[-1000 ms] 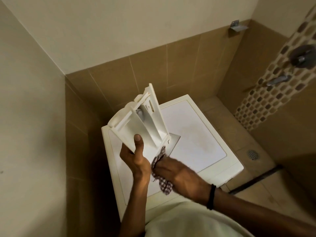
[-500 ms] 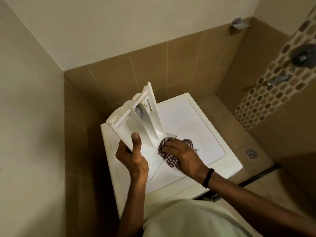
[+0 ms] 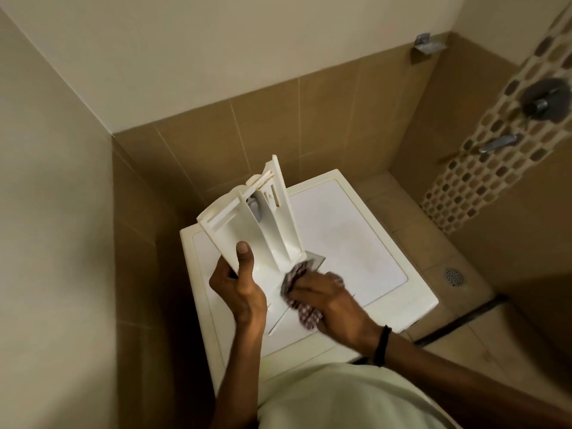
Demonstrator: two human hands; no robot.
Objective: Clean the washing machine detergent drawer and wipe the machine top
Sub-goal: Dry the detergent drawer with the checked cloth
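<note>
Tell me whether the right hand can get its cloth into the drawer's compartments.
Probably yes: the left hand holds the detergent drawer open side toward the person, and the right hand has its checked cloth at the drawer's lower end, with nothing between.

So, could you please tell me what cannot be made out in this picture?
Head view:
- Lower end of detergent drawer: behind left hand and right hand.
- Most of checked cloth: bunched under the right hand.
- Front of washing machine: hidden by the shirt.
- Drawer residue: too small, dim.

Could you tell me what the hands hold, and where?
Left hand grips the detergent drawer at its lower end; right hand clutches the checked cloth.
</note>
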